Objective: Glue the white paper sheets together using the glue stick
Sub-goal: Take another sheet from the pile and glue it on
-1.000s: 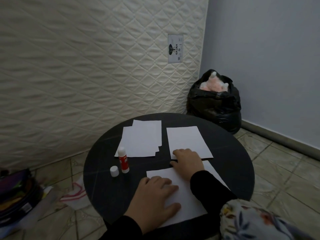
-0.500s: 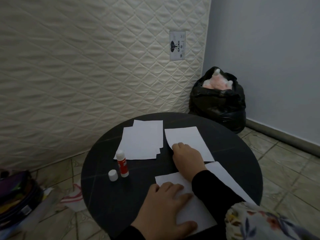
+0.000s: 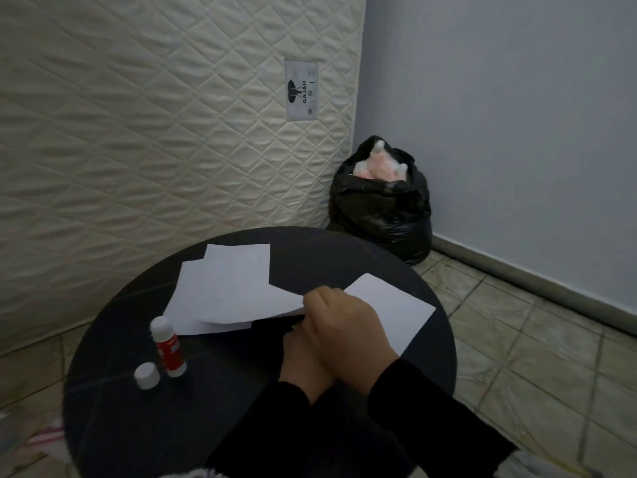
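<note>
On the round black table (image 3: 144, 426) a stack of white paper sheets (image 3: 238, 267) lies at the far side. My right hand (image 3: 344, 326) pinches the edge of a white sheet (image 3: 238, 305) that is lifted over the stack's near part. Another white sheet (image 3: 393, 308) shows to the right, behind that hand. Just under my right hand is my left hand (image 3: 303, 360), its fingers hidden. The red glue stick (image 3: 169, 350) stands upright at the left, its white cap (image 3: 147, 375) beside it.
A quilted mattress (image 3: 138, 132) leans against the wall behind the table. A full black bin bag (image 3: 379, 208) sits in the corner on the tiled floor. Cloth and clutter (image 3: 44, 436) lie on the floor at the lower left.
Both hands left the near sheet where they lay flat. My right hand reached forward and now pinches a sheet, raising its edge. The left hand came in under it.
</note>
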